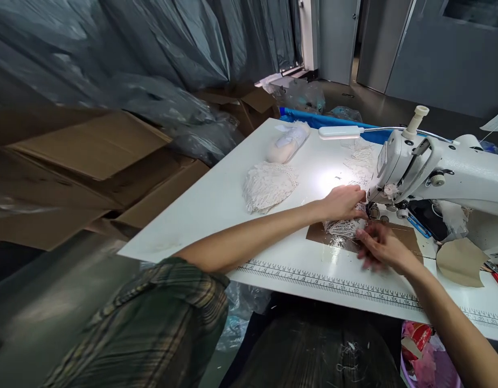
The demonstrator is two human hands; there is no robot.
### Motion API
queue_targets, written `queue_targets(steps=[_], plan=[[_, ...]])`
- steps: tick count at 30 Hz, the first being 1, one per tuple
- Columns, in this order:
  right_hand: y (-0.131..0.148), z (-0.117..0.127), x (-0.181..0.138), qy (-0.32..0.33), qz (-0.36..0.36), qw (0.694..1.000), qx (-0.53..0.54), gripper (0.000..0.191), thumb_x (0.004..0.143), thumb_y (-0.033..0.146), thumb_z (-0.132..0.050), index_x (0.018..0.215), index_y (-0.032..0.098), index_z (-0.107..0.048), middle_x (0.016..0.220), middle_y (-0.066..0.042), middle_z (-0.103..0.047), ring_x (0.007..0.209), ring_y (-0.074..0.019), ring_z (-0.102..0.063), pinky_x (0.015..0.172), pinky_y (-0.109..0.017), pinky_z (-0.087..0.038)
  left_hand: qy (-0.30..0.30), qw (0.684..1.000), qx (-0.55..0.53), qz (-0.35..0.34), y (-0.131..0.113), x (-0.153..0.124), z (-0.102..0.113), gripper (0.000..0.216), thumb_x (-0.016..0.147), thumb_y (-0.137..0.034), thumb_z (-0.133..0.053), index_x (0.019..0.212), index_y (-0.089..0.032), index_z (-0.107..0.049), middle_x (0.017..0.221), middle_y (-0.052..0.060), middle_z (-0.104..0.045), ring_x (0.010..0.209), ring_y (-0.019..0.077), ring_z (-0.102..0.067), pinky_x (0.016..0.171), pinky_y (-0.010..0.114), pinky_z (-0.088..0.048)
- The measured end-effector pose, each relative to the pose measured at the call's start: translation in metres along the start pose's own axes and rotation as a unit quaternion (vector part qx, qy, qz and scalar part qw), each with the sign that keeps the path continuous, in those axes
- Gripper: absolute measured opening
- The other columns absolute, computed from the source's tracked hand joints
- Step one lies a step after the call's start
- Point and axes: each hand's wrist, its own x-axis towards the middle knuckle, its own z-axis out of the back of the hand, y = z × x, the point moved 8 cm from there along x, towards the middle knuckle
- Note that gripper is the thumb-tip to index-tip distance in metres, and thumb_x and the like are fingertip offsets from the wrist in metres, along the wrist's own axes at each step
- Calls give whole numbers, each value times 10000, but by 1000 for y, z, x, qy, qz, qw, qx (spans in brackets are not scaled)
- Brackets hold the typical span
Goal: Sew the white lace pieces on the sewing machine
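A small piece of white lace (341, 228) lies on a brown patch of the white sewing table (216, 199), just left of the needle of the white sewing machine (443, 167). My left hand (343, 201) rests flat on the lace's far side, fingers stretched toward the presser foot. My right hand (379, 247) is at the lace's near edge; it is smeared by motion, so its fingers cannot be read. A lamp on a gooseneck (340, 132) lights the spot.
A pile of white lace (269, 186) and a wrapped pale bundle (287, 143) lie further back on the table. More lace (360, 156) sits under the lamp. A ruler strip (338, 283) runs along the front edge. Cardboard boxes (91, 161) and plastic sheeting stand at the left.
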Motion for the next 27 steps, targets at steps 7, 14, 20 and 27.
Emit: queue_targets(steps=[7,14,20,27], plan=[[30,49,-3,-121,256,885,-368,378,945,412,-404,1073,218,-701,849,-68,-726,656,-179,-623,597,-298,-458,-23,975,-107,-194,-10,-40,5,166,938,-343,-606,903,-198,-678,974,63,-680,857,175,-621,781,321,-482],[24,25,15,-130,240,808,-522,432,958,356,-421,1341,347,-619,1003,-91,-701,675,-193,-608,528,-278,-381,-31,970,-62,-235,-26,-62,-12,243,957,-237,-515,817,-212,-712,911,69,-726,781,162,-633,806,356,-497],[22,34,7,-144,247,845,-452,413,933,323,-448,1283,308,-667,1123,-102,-694,776,-226,-656,623,-335,-494,-91,960,-118,-236,-28,-61,-5,249,951,-199,-475,849,-161,-699,983,121,-730,885,173,-668,819,342,-551],[29,26,-19,-74,417,861,-282,322,885,215,-477,1057,251,-747,980,-55,-711,875,-166,-669,789,-321,-561,-211,934,-230,-174,-8,-62,15,169,948,-232,-582,877,-146,-709,889,69,-750,777,118,-703,658,230,-600]])
